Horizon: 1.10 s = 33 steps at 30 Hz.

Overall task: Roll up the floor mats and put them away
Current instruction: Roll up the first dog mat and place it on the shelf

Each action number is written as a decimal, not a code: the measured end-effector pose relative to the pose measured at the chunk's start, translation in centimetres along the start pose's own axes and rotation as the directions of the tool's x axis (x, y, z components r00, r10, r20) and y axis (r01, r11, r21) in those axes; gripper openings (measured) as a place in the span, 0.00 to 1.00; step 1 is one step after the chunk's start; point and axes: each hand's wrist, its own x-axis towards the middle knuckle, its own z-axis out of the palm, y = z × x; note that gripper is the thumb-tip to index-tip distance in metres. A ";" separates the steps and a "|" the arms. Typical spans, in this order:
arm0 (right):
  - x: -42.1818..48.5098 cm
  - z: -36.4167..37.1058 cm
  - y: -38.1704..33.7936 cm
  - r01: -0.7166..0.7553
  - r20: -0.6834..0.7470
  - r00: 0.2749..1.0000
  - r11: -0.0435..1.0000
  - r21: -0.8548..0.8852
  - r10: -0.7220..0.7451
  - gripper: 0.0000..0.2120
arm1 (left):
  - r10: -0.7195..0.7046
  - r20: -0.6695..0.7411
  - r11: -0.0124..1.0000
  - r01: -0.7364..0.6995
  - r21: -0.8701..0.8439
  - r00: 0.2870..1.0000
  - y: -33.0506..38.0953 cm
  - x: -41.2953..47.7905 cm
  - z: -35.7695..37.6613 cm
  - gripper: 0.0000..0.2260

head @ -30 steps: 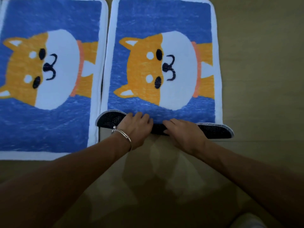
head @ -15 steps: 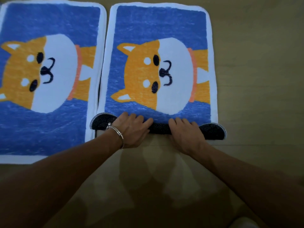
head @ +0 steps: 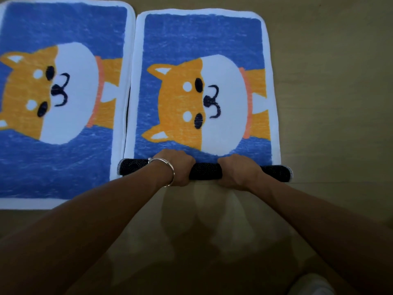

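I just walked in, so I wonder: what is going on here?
A person is rolling up the right blue fabric floor mat with the orange dog picture. The left hand and the right hand both grip its rolled near end, black dotted backing outward. Most of it lies flat on the wooden floor. The matching left mat lies flat, unrolled.

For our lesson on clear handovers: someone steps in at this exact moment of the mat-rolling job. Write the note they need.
Hands: the left grip curls round the rolled near end of the right mat; the right grip curls round the same roll, beside it.
Done: only the near end of the right mat is rolled, dark underside outward; the rest lies flat on the floor.
The left mat lies flat alongside, untouched.
Left to do: roll the right mat to its far end, roll the left mat, put both away.
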 end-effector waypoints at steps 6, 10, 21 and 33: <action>1.5 -1.3 0.1 0.004 0.191 0.981 0.999 0.046 -0.012 0.09 | 0.052 -0.227 0.989 -0.018 0.149 0.972 0.3 -1.2 1.8 0.22; 0.5 -0.7 -0.2 0.006 0.078 0.997 0.999 -0.032 -0.003 0.08 | 0.010 -0.117 0.999 -0.005 0.045 0.993 0.5 -0.1 1.0 0.17; 1.0 0.4 -0.3 0.021 -0.176 0.984 0.998 -0.059 -0.032 0.07 | 0.111 -0.228 0.989 -0.085 0.120 0.967 -0.4 -0.5 1.5 0.27; 0.9 2.3 0.9 0.032 -0.476 0.854 0.934 -0.357 -0.211 0.12 | 0.121 -0.006 0.977 -0.120 -0.173 0.993 -1.2 1.7 -1.6 0.12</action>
